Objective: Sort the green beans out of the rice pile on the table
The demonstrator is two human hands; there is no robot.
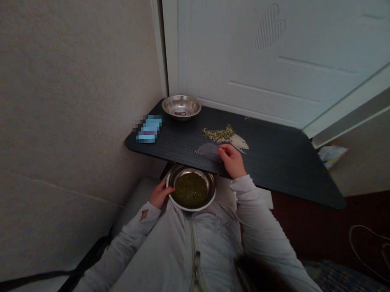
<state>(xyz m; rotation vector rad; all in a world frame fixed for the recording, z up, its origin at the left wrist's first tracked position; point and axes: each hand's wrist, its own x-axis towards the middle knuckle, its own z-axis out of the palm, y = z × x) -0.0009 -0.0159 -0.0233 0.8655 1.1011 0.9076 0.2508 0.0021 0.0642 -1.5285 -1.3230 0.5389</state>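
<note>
My left hand (160, 194) grips the rim of a steel bowl (211, 191) in my lap, just below the table's front edge. Green beans (190, 190) cover the bottom of that bowl, with a few pale grains among them. Over the tabletop, my right hand (232, 159) pinches a thin, clear, rounded sheet (208, 150) that lies low against the surface. A few pale grains (198, 152) sit at the sheet's left edge. Behind it spreads a pile of mixed green beans and pale grains (219, 134), with a whiter heap of rice-like grains (239, 142) at its right.
A second steel bowl (181, 107) with a label inside stands at the back left of the dark table (280, 159). Near it lies a blue, blurred-out object (150, 128). A wall is on the left, a white door (242, 52) behind. A white cable (366, 246) lies on the floor at right.
</note>
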